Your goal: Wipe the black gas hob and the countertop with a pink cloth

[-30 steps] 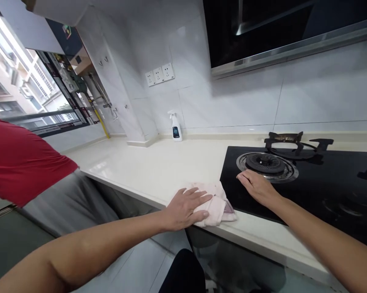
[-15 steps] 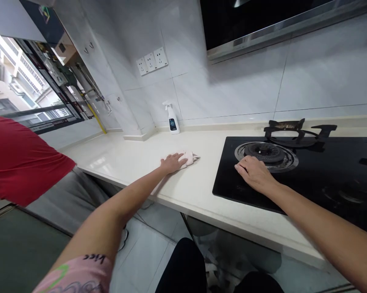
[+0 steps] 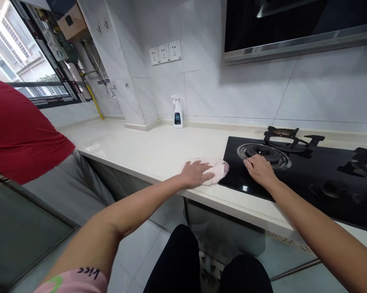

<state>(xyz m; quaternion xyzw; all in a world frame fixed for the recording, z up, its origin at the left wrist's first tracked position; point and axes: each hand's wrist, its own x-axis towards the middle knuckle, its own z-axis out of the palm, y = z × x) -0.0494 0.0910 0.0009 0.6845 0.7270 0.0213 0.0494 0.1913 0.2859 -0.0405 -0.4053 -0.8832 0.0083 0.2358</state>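
Note:
My left hand [image 3: 195, 173] lies flat, fingers stretched out, pressing a pale pink cloth [image 3: 217, 170] onto the cream countertop [image 3: 140, 146]. The cloth sits right at the left edge of the black glass gas hob [image 3: 308, 175]. My right hand [image 3: 259, 170] rests palm down on the hob's glass, fingers loosely together, just in front of the round burner [image 3: 264, 151]. It holds nothing.
A white spray bottle [image 3: 177, 113] stands against the tiled wall at the back. A loose black pan support [image 3: 288, 136] lies behind the burner. A person in a red top [image 3: 21, 134] stands at the left by the window. A range hood [image 3: 293, 24] hangs above.
My left hand has slid the cloth back from the middle of the counter toward me and rightward, up to the hob's edge. My right hand stayed by the burner.

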